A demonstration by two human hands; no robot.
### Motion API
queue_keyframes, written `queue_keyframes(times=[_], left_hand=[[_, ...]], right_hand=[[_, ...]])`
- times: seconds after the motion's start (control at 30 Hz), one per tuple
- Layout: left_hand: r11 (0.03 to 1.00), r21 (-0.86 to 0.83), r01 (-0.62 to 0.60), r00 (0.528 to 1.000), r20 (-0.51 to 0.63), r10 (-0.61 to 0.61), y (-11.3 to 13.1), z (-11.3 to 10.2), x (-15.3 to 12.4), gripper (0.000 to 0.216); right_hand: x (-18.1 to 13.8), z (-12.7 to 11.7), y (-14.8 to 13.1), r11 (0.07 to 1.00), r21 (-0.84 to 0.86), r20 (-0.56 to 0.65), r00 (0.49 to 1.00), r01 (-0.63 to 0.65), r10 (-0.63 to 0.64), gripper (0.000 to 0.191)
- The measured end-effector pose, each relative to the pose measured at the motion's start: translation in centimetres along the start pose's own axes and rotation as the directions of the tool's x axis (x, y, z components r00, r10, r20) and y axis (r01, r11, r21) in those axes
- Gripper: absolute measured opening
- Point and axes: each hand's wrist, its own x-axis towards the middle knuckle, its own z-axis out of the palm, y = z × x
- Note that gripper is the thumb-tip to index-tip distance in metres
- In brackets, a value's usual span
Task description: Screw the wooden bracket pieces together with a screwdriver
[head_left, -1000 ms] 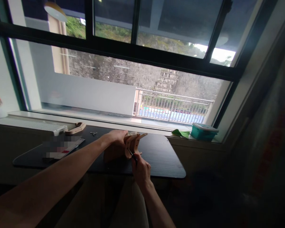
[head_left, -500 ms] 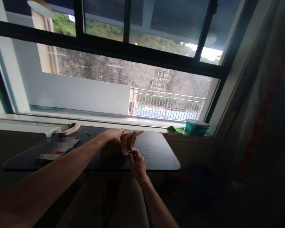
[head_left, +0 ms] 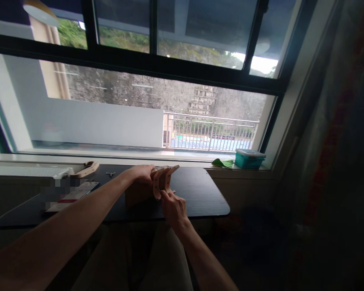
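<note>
Over the dark table (head_left: 203, 194), a wooden assembly (head_left: 157, 186) with curved, drilled side pieces is held tilted up. My left hand (head_left: 144, 173) is closed around its far left side, the fingers mostly hidden behind the wood. A brown panel or block (head_left: 138, 195) shows in shadow below that hand. My right hand (head_left: 173, 204) is closed, fingers pinched on a thin dark screwdriver-like tool (head_left: 159, 190). The tool's tip is at the near curved piece; its handle is largely covered by the fingers, so its exact kind is unclear.
A loose curved wooden piece (head_left: 86, 170) lies at the table's back left, with small metal hardware (head_left: 110, 174) beside it. A partly blurred printed sheet or booklet (head_left: 74, 196) is on the left. A teal box (head_left: 249, 159) and a green leaf-like item (head_left: 223, 163) sit on the sill.
My right hand has turned and shifted slightly left, now covering more of the tool. The left hand keeps its hold on the wooden assembly. The whole view has shifted a little.
</note>
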Motion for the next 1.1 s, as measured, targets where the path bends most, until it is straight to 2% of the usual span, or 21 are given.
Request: queue_keyframes(times=[0.1, 0.27, 0.4, 0.5, 0.63, 0.73, 0.83, 0.93, 1.03, 1.1], left_hand=[[1.0, 0.009, 0.011, 1.0, -0.003, -0.011, -0.1, 0.0, 0.0, 0.035], [1.0, 0.025, 0.016, 1.0, -0.012, -0.016, 0.0, 0.2, 0.1, 0.034], [0.999, 0.03, 0.025, 0.999, -0.035, -0.024, 0.1, 0.3, 0.0, 0.044], [0.999, 0.023, 0.022, 0.999, -0.047, -0.021, 0.0, 0.3, 0.1, 0.06], [1.0, 0.017, 0.013, 0.999, -0.052, -0.012, -0.2, 0.4, 0.3, 0.059], [1.0, 0.017, 0.014, 0.998, -0.054, -0.013, -0.3, 0.4, 0.3, 0.058], [1.0, 0.018, 0.018, 0.998, -0.057, -0.016, -0.2, 0.4, 0.2, 0.057], [1.0, 0.02, 0.011, 0.998, -0.063, -0.01, -0.1, 0.5, 0.1, 0.057], [1.0, 0.022, 0.007, 0.999, -0.053, -0.006, -0.1, 0.5, 0.0, 0.043], [1.0, 0.019, 0.006, 0.999, -0.047, -0.005, -0.3, 0.6, 0.1, 0.036]], right_hand=[[-0.1, 0.1, -0.2, 0.997, 0.068, -0.012, 0.999, -0.046, 0.047, 0.028], [0.1, 0.9, -0.3, 0.933, 0.278, 0.014, 0.972, -0.228, 0.234, 0.029], [0.1, 1.2, -0.2, 0.915, 0.298, 0.026, 0.96, -0.272, 0.277, 0.029], [-0.1, 0.8, -0.2, 0.946, 0.251, 0.003, 0.978, -0.204, 0.21, 0.03], [-0.1, 0.4, -0.3, 0.999, 0.034, 0.037, 0.999, -0.037, 0.036, 0.038], [-0.1, 0.4, -0.4, 1.0, -0.017, 0.06, 0.998, -0.019, 0.02, 0.043], [-0.2, 0.7, -0.2, 0.996, 0.071, 0.027, 0.998, -0.055, 0.054, 0.041], [-0.2, 1.2, 0.2, 0.963, 0.237, 0.011, 0.991, -0.129, 0.13, 0.039], [-0.1, 1.6, 0.4, 0.907, 0.37, 0.022, 0.978, -0.2, 0.206, 0.034], [0.1, 1.6, 0.3, 0.896, 0.392, 0.012, 0.975, -0.209, 0.223, 0.032]])
